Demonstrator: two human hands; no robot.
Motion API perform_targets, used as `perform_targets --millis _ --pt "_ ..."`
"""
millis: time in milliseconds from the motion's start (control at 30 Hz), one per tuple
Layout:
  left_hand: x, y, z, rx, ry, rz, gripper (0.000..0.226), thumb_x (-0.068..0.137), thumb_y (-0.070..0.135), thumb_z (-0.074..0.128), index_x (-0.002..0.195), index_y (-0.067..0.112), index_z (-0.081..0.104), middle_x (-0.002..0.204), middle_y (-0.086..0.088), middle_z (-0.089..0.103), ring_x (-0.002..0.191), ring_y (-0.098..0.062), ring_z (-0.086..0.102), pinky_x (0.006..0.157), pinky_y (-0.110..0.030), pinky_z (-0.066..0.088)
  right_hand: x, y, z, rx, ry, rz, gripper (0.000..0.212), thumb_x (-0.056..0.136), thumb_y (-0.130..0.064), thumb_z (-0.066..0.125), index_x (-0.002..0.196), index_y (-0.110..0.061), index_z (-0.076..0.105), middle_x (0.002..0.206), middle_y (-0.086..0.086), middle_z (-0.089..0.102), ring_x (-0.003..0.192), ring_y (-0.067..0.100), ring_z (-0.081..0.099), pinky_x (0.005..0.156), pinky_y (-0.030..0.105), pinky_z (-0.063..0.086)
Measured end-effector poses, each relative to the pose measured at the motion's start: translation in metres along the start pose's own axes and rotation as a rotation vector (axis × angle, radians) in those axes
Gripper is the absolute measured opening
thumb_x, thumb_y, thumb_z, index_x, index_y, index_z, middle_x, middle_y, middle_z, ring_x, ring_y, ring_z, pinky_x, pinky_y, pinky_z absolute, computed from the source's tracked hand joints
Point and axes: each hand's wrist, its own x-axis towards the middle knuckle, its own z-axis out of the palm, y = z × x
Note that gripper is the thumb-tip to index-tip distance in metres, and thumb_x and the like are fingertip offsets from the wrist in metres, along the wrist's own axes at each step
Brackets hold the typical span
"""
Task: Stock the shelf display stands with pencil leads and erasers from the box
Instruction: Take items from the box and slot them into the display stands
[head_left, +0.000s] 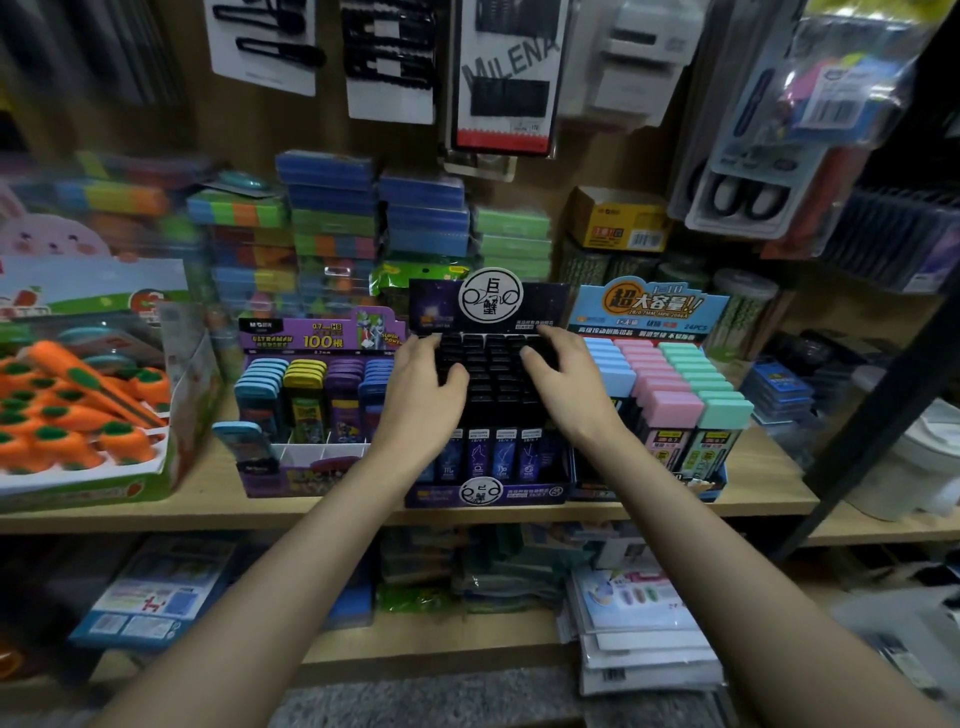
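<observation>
Head view looks down on a light wooden shelf (223, 506) where three cardboard display stands sit side by side. The middle one, a dark purple stand with a round white logo on its front wall (485, 492), is packed with rows of black-capped pencil lead cases (498, 387).

Both hands are on top of those cases. The left hand (421, 384) lies over the left rows and the right hand (563, 376) over the right rows. The fingers (434, 345) of both are spread and only lightly bent. They rest on the black caps and are not wrapped round any single case.

Touching the left side is a purple stand with a printed header (311, 335). It holds lead cases with blue, yellow and purple caps, and one blue-capped case (244, 441) leans tilted at its front left corner. On the right, a light blue stand with an orange header badge (649, 309) carries cases capped in pale blue, pink and mint. Farther left sits an open box of orange carrot-shaped items (78, 415).
</observation>
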Motion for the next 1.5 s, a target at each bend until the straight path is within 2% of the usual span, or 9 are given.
perform_targets --millis 167,400,533,767,900,1000,1233,1367,1500 --pt "0.011 0.002 -0.001 -0.045 0.013 -0.058 0.038 0.093 0.024 0.050 0.130 0.013 0.049 0.139 -0.003 0.042 0.124 -0.015 0.041 0.092 -0.020 0.028 0.001 0.000 0.003 -0.032 -0.038 -0.002 0.045 0.096 -0.030 0.048 0.135 -0.009 0.047 0.145 0.009 0.037 0.134 0.019 0.033 0.106 0.021 0.021" --pt "0.015 0.006 0.004 -0.031 -0.006 -0.068 0.048 0.092 0.021 0.049 0.138 0.011 0.037 0.144 -0.006 0.035 0.128 -0.019 0.039 0.096 -0.025 0.031 0.000 -0.002 0.001 -0.011 0.020 0.039 0.048 0.097 -0.029 0.046 0.139 -0.005 0.042 0.144 0.012 0.039 0.134 0.022 0.035 0.109 0.027 0.024" --pt "0.017 0.006 0.006 -0.035 0.026 -0.073 0.042 0.092 0.022 0.050 0.132 0.011 0.041 0.139 -0.006 0.037 0.113 -0.013 0.042 0.086 -0.021 0.029 0.001 -0.006 0.006 0.041 0.023 0.092 0.053 0.097 -0.033 0.045 0.142 -0.007 0.036 0.147 0.011 0.038 0.136 0.024 0.034 0.110 0.032 0.026" --pt "0.020 -0.003 -0.002 -0.055 -0.007 -0.055 0.050 0.094 0.023 0.049 0.140 0.012 0.034 0.146 -0.005 0.035 0.131 -0.017 0.036 0.094 -0.021 0.027 0.002 -0.001 0.003 0.100 -0.001 0.091 0.048 0.098 -0.033 0.044 0.140 -0.010 0.041 0.142 0.010 0.045 0.131 0.022 0.040 0.111 0.039 0.032" --pt "0.014 -0.002 0.002 -0.004 -0.030 -0.026 0.059 0.095 0.022 0.047 0.147 0.010 0.022 0.154 -0.006 0.025 0.141 -0.020 0.025 0.112 -0.032 0.023 0.002 0.001 0.001 0.154 0.046 0.097 0.045 0.098 -0.030 0.043 0.138 -0.008 0.043 0.141 0.010 0.046 0.128 0.021 0.044 0.110 0.039 0.034" --pt "0.016 0.000 0.006 0.031 -0.015 -0.037 0.054 0.097 0.019 0.041 0.147 0.006 0.024 0.156 -0.011 0.020 0.144 -0.022 0.018 0.117 -0.034 0.016 -0.001 0.001 0.005 0.035 -0.001 0.055 0.046 0.099 -0.031 0.040 0.137 -0.004 0.043 0.142 0.013 0.044 0.132 0.024 0.039 0.112 0.037 0.029" --pt "0.017 -0.001 0.007 0.088 -0.019 0.019 0.043 0.101 0.022 0.034 0.141 0.006 0.036 0.157 -0.012 0.015 0.145 -0.021 0.014 0.109 -0.024 0.013 0.003 -0.005 -0.007 -0.440 -0.239 -0.062 0.062 0.099 -0.047 0.031 0.147 -0.008 0.026 0.158 0.014 0.011 0.146 0.026 0.009 0.117 0.035 0.009" --pt "0.008 0.002 0.001 0.092 0.042 0.190 0.036 0.101 0.018 0.034 0.133 0.005 0.046 0.151 -0.008 0.028 0.138 -0.017 0.028 0.101 -0.014 0.018 -0.005 -0.014 -0.009 -0.537 -0.299 -0.342 0.055 0.099 -0.046 0.030 0.147 -0.019 0.030 0.159 0.004 0.014 0.146 0.023 0.013 0.118 0.038 0.013" --pt "-0.010 -0.002 -0.028 0.109 0.085 0.373 0.030 0.099 0.013 0.040 0.126 0.009 0.053 0.144 -0.001 0.038 0.129 -0.006 0.033 0.093 -0.002 0.015 -0.016 -0.019 -0.005 -0.670 -0.370 -0.389 0.055 0.099 -0.051 0.022 0.149 -0.028 0.024 0.158 0.000 0.019 0.145 0.021 0.016 0.118 0.040 0.015"
